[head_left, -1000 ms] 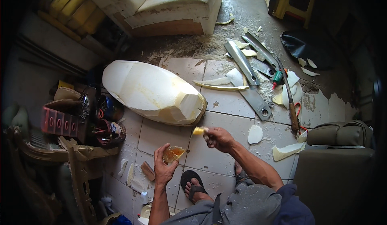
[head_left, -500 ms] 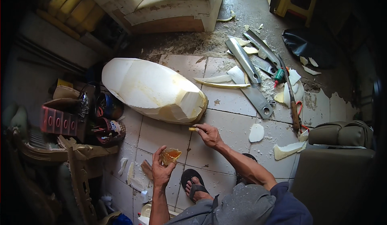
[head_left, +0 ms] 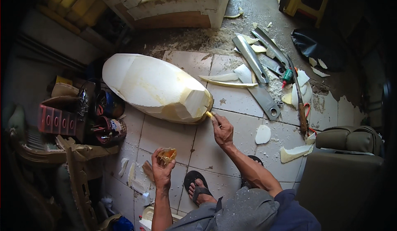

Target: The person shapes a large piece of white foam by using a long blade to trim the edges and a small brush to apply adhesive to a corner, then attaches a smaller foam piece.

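Observation:
A large cream foam block, carved into a long rounded shape, lies on the tiled floor. My right hand holds a small yellow-handled brush with its tip against the block's lower right edge. My left hand is raised over the tiles near my sandalled foot and holds a small amber container.
Long metal blades and foam offcuts lie to the right, with a wooden-handled tool. A foam cushion on a wooden base stands behind. Cans and clutter crowd the left. A padded seat sits at the right.
My right hand has moved the brush up and left until it touches the foam block's edge. My left hand with the container has stayed low on the left.

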The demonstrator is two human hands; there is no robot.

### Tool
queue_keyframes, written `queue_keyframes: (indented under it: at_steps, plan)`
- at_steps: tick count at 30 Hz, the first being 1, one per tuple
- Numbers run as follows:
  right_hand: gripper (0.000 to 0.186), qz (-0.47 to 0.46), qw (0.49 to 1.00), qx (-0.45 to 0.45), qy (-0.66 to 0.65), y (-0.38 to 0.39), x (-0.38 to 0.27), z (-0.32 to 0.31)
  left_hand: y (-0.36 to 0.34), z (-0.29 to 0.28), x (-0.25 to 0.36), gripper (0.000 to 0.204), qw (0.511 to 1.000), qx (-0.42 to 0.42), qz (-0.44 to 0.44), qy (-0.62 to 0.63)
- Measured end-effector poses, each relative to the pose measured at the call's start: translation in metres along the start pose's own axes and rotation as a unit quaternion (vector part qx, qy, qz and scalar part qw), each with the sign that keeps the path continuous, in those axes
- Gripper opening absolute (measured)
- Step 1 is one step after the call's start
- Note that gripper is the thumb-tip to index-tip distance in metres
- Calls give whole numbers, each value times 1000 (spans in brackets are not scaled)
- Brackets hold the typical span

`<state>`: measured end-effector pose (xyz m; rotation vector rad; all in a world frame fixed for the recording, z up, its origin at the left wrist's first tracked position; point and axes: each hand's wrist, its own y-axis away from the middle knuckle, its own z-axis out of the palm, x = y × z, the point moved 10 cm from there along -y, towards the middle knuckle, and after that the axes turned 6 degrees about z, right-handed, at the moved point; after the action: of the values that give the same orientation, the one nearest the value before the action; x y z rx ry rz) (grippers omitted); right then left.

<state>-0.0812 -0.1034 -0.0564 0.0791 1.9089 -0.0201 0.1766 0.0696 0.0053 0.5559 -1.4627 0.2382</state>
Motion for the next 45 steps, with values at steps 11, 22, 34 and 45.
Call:
queue_keyframes:
  at_steps: [11,22,34,45]
  plan:
    - [21,-173,977,-45,118,13,-22,23,14,-118,-106,82,951,195,15,-237]
    - [17,-322,911,-88,244,25,-32,39,22,-139,-136,89,922,191,-11,-338]
    - [27,41,998,-47,12,-54,22,-7,44,-151,-138,106,927,177,16,-330]
    - [41,130,985,-97,61,-106,47,-3,41,-57,17,63,871,182,144,-433]
